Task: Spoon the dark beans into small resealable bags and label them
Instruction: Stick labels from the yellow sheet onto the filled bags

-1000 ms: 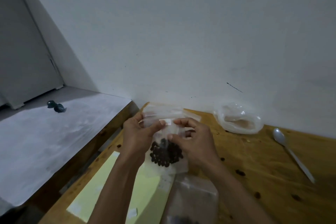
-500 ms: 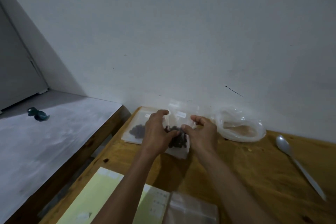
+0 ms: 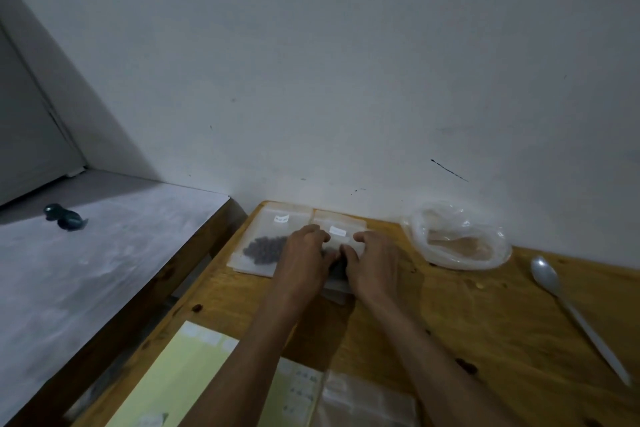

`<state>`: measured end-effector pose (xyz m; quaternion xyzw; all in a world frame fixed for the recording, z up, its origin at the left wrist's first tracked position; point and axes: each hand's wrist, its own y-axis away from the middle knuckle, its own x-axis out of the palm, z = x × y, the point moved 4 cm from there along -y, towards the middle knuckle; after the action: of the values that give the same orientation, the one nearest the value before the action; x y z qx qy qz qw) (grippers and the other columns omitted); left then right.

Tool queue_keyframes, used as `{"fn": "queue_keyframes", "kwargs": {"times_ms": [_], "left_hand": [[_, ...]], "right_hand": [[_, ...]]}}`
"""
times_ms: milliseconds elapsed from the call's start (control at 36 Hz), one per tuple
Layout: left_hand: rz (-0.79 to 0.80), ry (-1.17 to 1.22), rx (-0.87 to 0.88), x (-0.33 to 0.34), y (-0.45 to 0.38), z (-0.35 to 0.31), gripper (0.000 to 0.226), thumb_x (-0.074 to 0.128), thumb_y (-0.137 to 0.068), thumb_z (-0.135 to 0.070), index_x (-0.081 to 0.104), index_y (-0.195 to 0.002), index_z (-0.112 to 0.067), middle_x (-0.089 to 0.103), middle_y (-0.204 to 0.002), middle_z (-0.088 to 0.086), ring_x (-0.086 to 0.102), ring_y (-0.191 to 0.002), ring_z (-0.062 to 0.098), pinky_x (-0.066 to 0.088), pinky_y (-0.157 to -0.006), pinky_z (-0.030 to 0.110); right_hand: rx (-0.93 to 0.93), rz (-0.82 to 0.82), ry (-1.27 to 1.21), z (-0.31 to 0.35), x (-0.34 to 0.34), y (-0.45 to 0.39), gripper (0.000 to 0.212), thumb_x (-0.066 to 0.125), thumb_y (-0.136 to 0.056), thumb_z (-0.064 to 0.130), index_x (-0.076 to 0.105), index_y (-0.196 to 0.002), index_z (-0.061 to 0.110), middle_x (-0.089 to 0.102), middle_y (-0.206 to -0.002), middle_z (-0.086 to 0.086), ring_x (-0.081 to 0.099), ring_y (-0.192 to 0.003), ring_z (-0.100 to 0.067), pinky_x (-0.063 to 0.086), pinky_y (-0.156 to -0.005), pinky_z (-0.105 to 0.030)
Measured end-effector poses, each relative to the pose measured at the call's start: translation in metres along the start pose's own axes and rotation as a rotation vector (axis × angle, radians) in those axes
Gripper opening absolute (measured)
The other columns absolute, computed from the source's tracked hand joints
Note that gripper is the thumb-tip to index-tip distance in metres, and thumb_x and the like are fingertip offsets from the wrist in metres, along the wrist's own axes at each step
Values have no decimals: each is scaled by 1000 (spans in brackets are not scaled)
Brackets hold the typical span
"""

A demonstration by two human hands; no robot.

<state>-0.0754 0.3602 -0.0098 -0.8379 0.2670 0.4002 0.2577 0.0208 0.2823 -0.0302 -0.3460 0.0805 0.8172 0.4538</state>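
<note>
Two small clear bags lie flat at the table's far left corner by the wall. The left bag (image 3: 263,246) shows a dark heap of beans and a white label near its top. My left hand (image 3: 304,256) and my right hand (image 3: 374,263) rest palms down on the second bag (image 3: 341,230), which also carries a white label; its beans are mostly hidden under my fingers. A metal spoon (image 3: 568,308) lies on the wood at the right, well away from both hands.
A crumpled clear plastic bag (image 3: 457,243) sits by the wall, right of my hands. A yellow label sheet (image 3: 183,378) and empty clear bags (image 3: 367,399) lie near the table's (image 3: 485,329) front edge. A grey surface with a small dark object (image 3: 65,217) lies left.
The bean bag I held up in both hands has gone down onto the table beside the first bag. Both hands now press flat on it.
</note>
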Motion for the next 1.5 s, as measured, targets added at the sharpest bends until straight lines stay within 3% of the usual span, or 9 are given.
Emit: {"fn": "queue_keyframes", "kwargs": {"times_ms": [167,389,583,722,944,1083,1278,1361,1500], "left_hand": [[-15,11,3,-6,3,-1,33,62,-97,-20,64,-127,-6,62,-132,10,61,-112,21,52,-96,30],[-88,19,10,-32,35,-10,37,65,-96,-30,63,-129,-14,60,-137,4,56,-122,19,37,-92,21],[43,-17,79,-50,94,-17,41,73,-89,-29,66,-127,-15,70,-121,2,63,-109,14,42,-85,18],[280,-155,126,-36,132,-21,55,78,-81,-44,65,-129,-21,63,-121,1,60,-108,19,51,-88,32],[259,-314,160,-19,150,-26,34,73,-83,-44,63,-107,-22,54,-114,2,50,-109,23,42,-89,36],[102,59,115,-37,156,-25,22,79,-82,-28,57,-87,-29,61,-88,-9,58,-82,13,44,-67,24],[-3,912,-127,-81,162,-31,27,81,-72,-1,68,-95,-2,70,-87,29,71,-78,31,61,-74,37],[-74,1030,-158,-94,162,-26,36,82,-61,-9,70,-94,-2,72,-80,22,70,-75,25,59,-74,33],[-85,1106,-150,-114,164,-19,21,72,-75,-20,71,-81,1,70,-79,12,65,-75,22,56,-66,31]], "right_hand": [[0,3,-13,2,-5,1,31,66,-95,27,64,-122,13,56,-129,-4,50,-119,-18,32,-90,-17],[-69,58,-2,10,-39,26,29,69,-92,34,66,-118,21,59,-124,0,56,-112,-17,47,-85,-25],[-183,432,236,11,-90,81,17,79,-79,39,70,-93,33,68,-93,14,63,-90,-9,54,-89,-39],[-153,680,489,4,-102,110,32,80,-74,50,68,-99,33,66,-101,14,60,-101,-12,43,-101,-45],[-112,617,370,-2,-106,132,18,83,-75,35,70,-86,29,68,-89,13,60,-96,-9,42,-100,-43],[-165,515,142,3,-120,129,18,81,-79,16,65,-81,24,65,-79,10,57,-71,-1,52,-68,-25],[-98,493,-481,15,-141,120,19,83,-79,18,75,-93,9,75,-93,-16,70,-80,-18,57,-69,-30],[-66,486,-548,25,-140,121,17,77,-84,22,75,-90,6,77,-84,-8,70,-75,-12,57,-65,-26],[-100,458,-631,54,-134,125,15,75,-85,26,73,-79,13,78,-81,-1,71,-75,-12,53,-66,-34]]}}
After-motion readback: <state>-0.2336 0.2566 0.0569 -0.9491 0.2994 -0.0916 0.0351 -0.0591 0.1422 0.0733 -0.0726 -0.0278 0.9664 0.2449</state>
